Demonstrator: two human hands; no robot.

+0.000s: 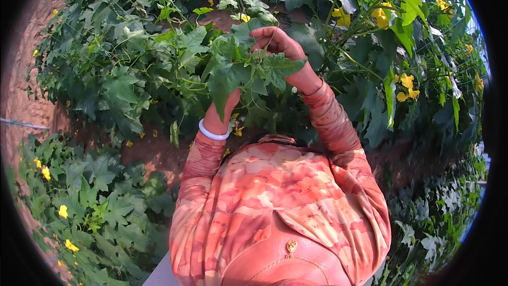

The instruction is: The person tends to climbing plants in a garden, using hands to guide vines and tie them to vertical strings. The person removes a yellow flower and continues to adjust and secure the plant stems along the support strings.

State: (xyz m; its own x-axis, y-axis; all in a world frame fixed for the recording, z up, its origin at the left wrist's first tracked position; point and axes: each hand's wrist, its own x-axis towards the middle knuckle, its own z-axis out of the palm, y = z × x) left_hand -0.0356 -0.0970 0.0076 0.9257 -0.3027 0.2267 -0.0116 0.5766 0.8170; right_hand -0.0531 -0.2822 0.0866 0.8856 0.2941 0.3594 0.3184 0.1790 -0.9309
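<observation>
A leafy shoot tip of a gourd vine [258, 63] stands in front of my chest, with lobed green leaves and curling tendrils. My right hand [279, 43] is at the far side of this tip, its fingers bent around the upper stem area. Leaves cover part of the palm, so any hold on the stem is unclear. Below a broad leaf [228, 73] my left hand [227, 109] reaches up from the left; only its wrist side shows, and the leaf hides the fingers. A pale bracelet [213, 132] circles that wrist.
Dense vines with yellow flowers [406, 83] rise ahead and to the right, along thin support strings. A second row of plants [107, 206] grows at the lower left. Bare soil [158, 159] runs between the rows. A thin cord [24, 123] crosses the dirt at far left.
</observation>
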